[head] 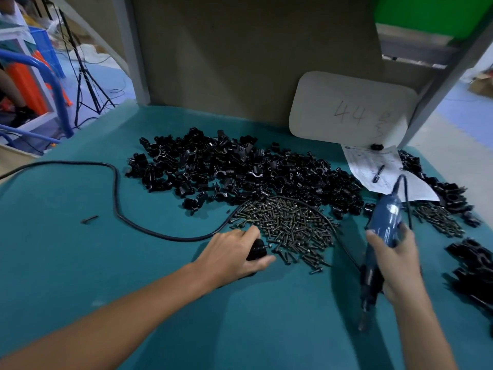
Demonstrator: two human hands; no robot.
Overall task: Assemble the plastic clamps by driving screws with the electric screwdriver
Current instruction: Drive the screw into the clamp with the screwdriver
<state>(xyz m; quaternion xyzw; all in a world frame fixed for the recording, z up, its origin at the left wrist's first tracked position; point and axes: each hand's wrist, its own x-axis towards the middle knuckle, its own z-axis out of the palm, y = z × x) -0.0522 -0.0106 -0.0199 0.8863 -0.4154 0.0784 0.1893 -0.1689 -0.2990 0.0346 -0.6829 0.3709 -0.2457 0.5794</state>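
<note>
The white board (352,108) leaning at the worktop's (106,263) far right corner is showing a handwritten "44"; print on the paper sheet (384,169) beside it is reading as blur.

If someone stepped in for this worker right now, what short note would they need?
Left hand grips one black clamp on the table, beside the big screw pile.
Right hand holds the electric screwdriver, bit down, off the clamp.
Loose clamp parts lie heaped behind; a smaller screw pile sits to the right.
Black pieces at the right edge may be finished; I cannot tell.
Left to do: drive a screw into the held clamp, then work through the heap.
</note>
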